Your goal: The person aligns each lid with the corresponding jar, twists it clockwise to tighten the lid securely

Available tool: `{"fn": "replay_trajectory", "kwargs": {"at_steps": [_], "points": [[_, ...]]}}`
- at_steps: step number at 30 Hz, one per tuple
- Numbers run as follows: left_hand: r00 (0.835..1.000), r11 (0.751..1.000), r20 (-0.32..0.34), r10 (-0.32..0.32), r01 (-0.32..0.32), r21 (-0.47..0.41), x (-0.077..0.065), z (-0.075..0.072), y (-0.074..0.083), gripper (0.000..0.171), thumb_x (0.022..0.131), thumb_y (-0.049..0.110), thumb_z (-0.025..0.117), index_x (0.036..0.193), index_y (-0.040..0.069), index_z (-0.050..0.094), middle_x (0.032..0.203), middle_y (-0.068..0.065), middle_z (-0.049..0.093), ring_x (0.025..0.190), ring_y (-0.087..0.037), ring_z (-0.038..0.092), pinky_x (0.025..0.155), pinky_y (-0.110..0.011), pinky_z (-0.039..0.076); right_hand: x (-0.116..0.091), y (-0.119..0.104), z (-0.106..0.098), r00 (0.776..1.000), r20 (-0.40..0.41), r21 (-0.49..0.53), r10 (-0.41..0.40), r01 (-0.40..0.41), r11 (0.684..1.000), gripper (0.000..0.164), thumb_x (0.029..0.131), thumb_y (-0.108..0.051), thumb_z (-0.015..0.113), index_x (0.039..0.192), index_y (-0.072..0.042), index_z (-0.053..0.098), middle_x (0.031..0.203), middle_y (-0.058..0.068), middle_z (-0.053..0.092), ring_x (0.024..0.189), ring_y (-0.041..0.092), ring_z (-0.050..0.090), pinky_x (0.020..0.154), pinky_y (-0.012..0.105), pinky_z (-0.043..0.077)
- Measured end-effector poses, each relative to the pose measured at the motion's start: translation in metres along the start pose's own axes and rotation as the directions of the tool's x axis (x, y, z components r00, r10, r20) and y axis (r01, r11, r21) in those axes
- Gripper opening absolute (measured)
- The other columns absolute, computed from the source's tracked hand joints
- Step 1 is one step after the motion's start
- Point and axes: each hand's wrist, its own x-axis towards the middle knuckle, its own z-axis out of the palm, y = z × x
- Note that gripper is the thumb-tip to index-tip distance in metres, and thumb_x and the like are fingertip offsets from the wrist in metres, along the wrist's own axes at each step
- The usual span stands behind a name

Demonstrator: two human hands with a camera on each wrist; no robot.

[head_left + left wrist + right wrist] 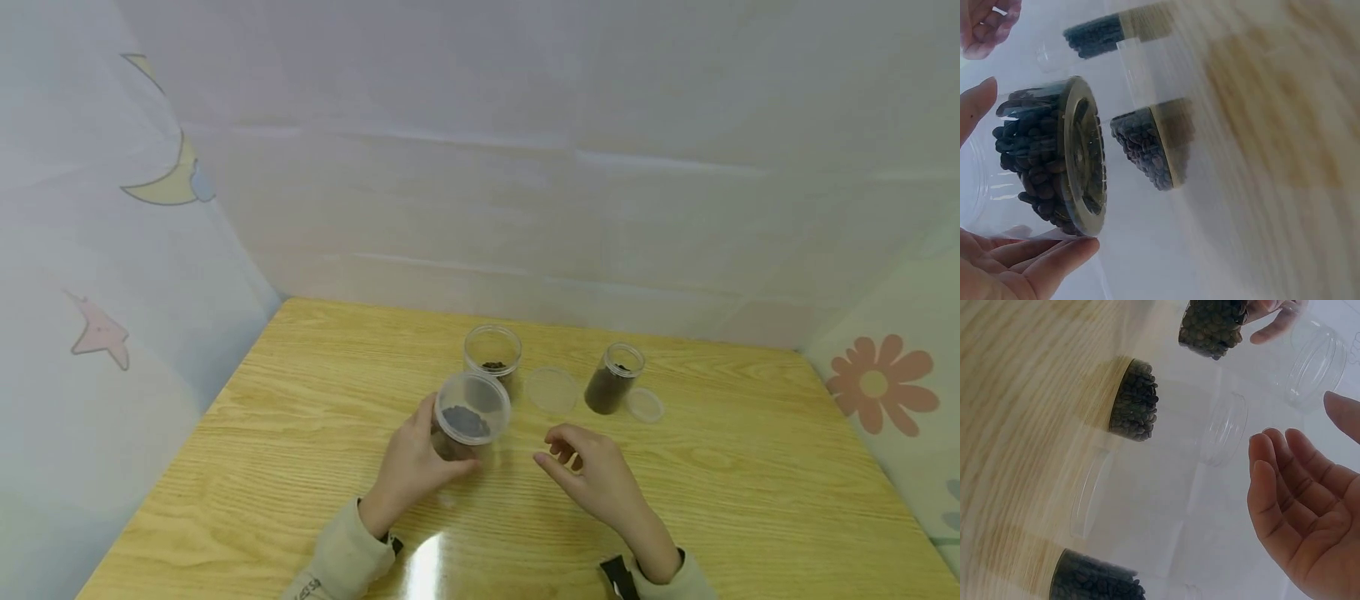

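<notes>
My left hand [420,454] grips a clear plastic jar [1041,169] part filled with dark coffee beans, thumb on one side and fingers on the other. The jar is lifted above the table, and its round top looks milky in the head view. Behind it stands a second wide jar [1135,403], open-topped, with a low layer of beans. My right hand [596,479] hovers to the right of the held jar, palm turned toward it, fingers loosely bent and holding nothing.
A slimmer open jar [610,385] of dark beans stands at the back right. A large translucent lid [551,390] lies between the two standing jars, and a smaller lid [646,405] sits right of the slim one. Cloth [480,208] hangs behind the wooden table [300,417].
</notes>
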Motion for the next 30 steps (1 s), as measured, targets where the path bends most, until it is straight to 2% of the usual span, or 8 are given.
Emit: {"fn": "replay_trajectory", "kwargs": {"at_steps": [10, 20, 30], "points": [[0.998, 0.997, -0.025, -0.060, 0.059, -0.042, 0.001, -0.005, -0.003, 0.101, 0.053, 0.028, 0.089, 0.133, 0.001, 0.034, 0.119, -0.019, 0.054, 0.106, -0.030, 0.055, 0.083, -0.040, 0.049, 0.000, -0.001, -0.001, 0.999, 0.037, 0.000, 0.006, -0.006, 1.000, 0.018, 0.081, -0.017, 0.070, 0.093, -0.005, 0.064, 0.076, -0.005, 0.060, 0.064, 0.003, 0.054, 0.051, 0.018, 0.046], [0.991, 0.997, -0.113, -0.068, 0.064, -0.043, 0.005, -0.012, -0.008, 0.101, 0.053, 0.025, 0.089, 0.133, -0.001, 0.034, 0.118, -0.019, 0.054, 0.099, -0.032, 0.058, 0.077, -0.042, 0.051, -0.002, 0.002, -0.002, 0.994, 0.108, 0.016, -0.004, 0.003, 1.000, 0.022, 0.084, -0.022, 0.066, 0.098, -0.005, 0.063, 0.079, -0.004, 0.060, 0.065, 0.003, 0.055, 0.051, 0.018, 0.046], [0.976, 0.984, -0.123, -0.179, 0.176, -0.039, 0.013, -0.023, -0.011, 0.102, 0.054, 0.028, 0.089, 0.134, -0.002, 0.033, 0.119, -0.022, 0.052, 0.100, -0.033, 0.056, 0.078, -0.044, 0.049, -0.003, 0.003, -0.003, 0.987, 0.160, 0.025, 0.027, -0.031, 0.999, 0.026, 0.086, -0.025, 0.064, 0.103, -0.005, 0.062, 0.082, -0.002, 0.061, 0.065, 0.003, 0.057, 0.053, 0.018, 0.047]]}}
